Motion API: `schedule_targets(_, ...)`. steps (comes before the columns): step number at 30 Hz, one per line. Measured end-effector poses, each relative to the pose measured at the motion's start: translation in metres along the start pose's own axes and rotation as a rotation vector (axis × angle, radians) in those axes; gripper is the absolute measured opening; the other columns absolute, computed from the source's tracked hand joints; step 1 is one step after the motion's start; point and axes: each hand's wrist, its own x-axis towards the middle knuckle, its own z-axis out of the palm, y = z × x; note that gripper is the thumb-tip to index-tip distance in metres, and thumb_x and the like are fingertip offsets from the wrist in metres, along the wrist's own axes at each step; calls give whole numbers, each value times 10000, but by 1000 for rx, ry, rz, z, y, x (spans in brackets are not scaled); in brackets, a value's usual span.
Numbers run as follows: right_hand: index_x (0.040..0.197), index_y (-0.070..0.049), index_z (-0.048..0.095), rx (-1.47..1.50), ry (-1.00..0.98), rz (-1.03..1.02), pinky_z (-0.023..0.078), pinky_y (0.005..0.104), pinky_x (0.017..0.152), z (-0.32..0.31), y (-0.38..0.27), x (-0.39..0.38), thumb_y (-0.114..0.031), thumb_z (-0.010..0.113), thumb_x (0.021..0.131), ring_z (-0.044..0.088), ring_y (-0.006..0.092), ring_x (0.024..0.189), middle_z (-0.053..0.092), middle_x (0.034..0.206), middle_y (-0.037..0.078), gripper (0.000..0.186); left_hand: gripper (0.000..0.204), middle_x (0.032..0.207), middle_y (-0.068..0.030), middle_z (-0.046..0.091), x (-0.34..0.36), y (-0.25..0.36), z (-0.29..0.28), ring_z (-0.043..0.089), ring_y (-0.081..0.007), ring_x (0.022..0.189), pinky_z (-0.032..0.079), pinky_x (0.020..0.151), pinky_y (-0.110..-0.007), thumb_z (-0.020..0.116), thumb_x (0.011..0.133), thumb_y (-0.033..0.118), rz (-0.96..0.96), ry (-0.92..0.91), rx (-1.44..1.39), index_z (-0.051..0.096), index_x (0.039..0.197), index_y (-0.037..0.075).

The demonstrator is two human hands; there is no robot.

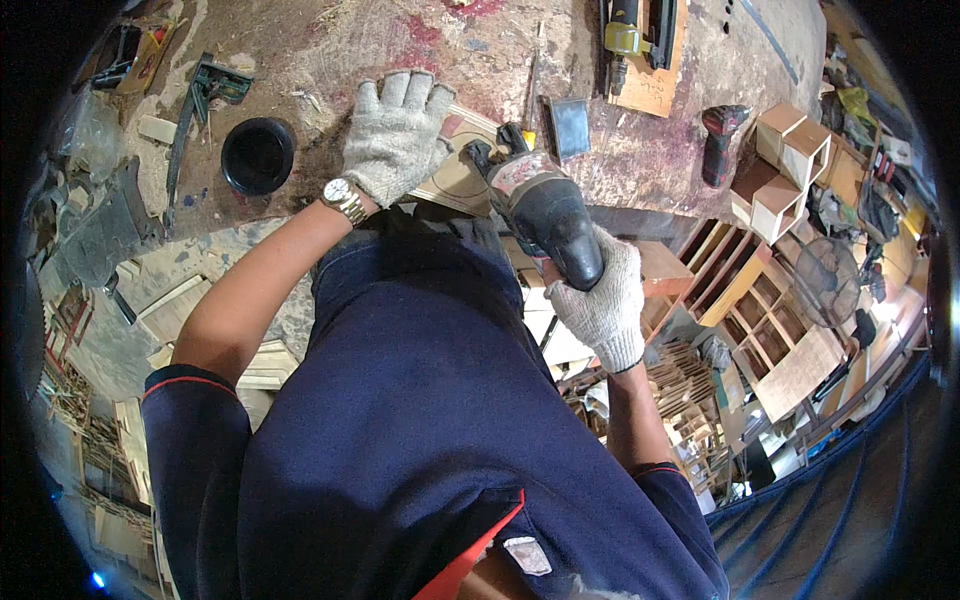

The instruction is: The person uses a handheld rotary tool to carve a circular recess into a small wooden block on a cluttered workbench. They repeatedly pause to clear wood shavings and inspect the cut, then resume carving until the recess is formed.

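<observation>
Pressing flat on a thin wooden panel [455,175], the left hand [397,135] in a knit work glove has its fingers spread and palm down; grip open, laid on the wood, not closed around anything. A metal wristwatch [344,199] sits on that wrist.

Right hand [600,300], also gloved, has its grip clamped around the handle of a cordless power tool [535,205] with a dark body and red trim, looks like a jigsaw or drill, can't tell which. The tool's nose meets the panel just right of the left hand's thumb side. A curved pencil line shows on the panel next to the left grip.

Panel lies at the near edge of the bench [350,50], whose top is stained and dusty.

Around the grips:
- black round cup or lid [257,155] left of the left hand, near but apart
- green-handled bar clamp [205,100] further left
- small dark rectangular plate [570,127] just beyond the tool
- yellow and black nail gun [635,40] on a wood offcut, beyond the tool, well apart
- second red and black cordless tool [720,140] standing right of the right grip
- open wooden boxes [790,160] at the bench's right end

Below the right hand: stacked wooden shelf units [740,290].
</observation>
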Motion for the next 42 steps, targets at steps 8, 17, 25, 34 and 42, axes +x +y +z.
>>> schedule_targets(8,1057,-11,715,-261,103,-146,550,463,793,-5,-2,2,-208,772,687,705,420,790,711,814,222,423,331,1096,-78,625,0,0,1,566,-265,1068,431,872,-455,650,932,391,21,101,14,672,1115,116)
schedule_targets(17,1111,-19,697,-261,-88,-56,534,479,847,-16,3,14,-258,784,682,680,444,875,718,879,224,499,351,1140,-86,635,0,2,-2,567,-275,1100,436,897,-460,649,937,389,-3,84,10,674,1142,106)
schedule_targets(25,1066,-46,728,-341,-78,-197,530,451,798,-24,2,21,-258,801,746,684,364,788,713,814,172,391,367,1160,-81,626,-2,2,0,558,-269,1124,431,907,-464,651,930,395,-10,90,26,666,1157,108)
schedule_targets(34,1134,-40,706,-413,-191,-92,551,489,854,-37,-11,31,-248,787,672,699,447,904,718,911,235,514,397,1185,-72,614,-4,2,1,544,-256,1146,415,910,-464,653,923,412,-16,54,45,644,1201,130)
schedule_targets(42,1108,-20,723,-442,-106,-216,550,436,772,-34,0,34,-217,802,718,713,366,799,724,849,197,444,489,1303,-106,605,-10,-4,13,548,-301,1212,447,967,-440,603,969,475,-56,292,122,622,1291,106)
